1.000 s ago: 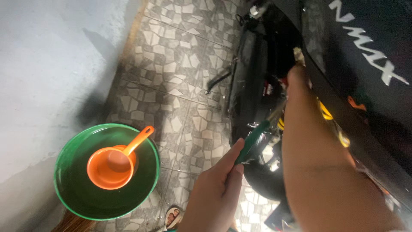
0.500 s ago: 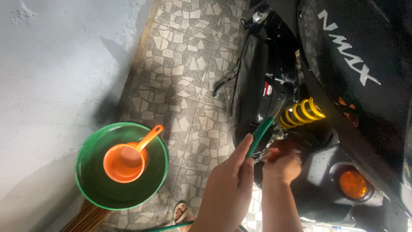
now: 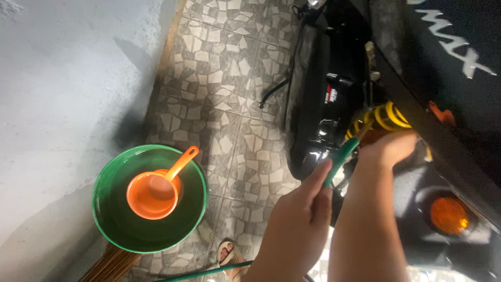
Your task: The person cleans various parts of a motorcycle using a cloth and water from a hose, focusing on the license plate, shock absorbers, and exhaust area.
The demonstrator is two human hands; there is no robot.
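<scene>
Clearly, with my left hand (image 3: 297,224) clamped on the green hose (image 3: 340,161) and my right hand (image 3: 389,147) closed, contents unseen, against the yellow spring (image 3: 383,117), spray could rebound off it and soak me.

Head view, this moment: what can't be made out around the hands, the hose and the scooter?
- Right hand: fingertips hidden against the yellow spring; whether it holds a cloth cannot be told.
- Green hose: nozzle end blurred; water flow unclear. The left hand covers its middle.
- Scooter: cut off by the top and right edges.
- Green basin: contents dark, water level unclear under the orange dipper.
- Broom bristles: cut off by the bottom edge.
</scene>
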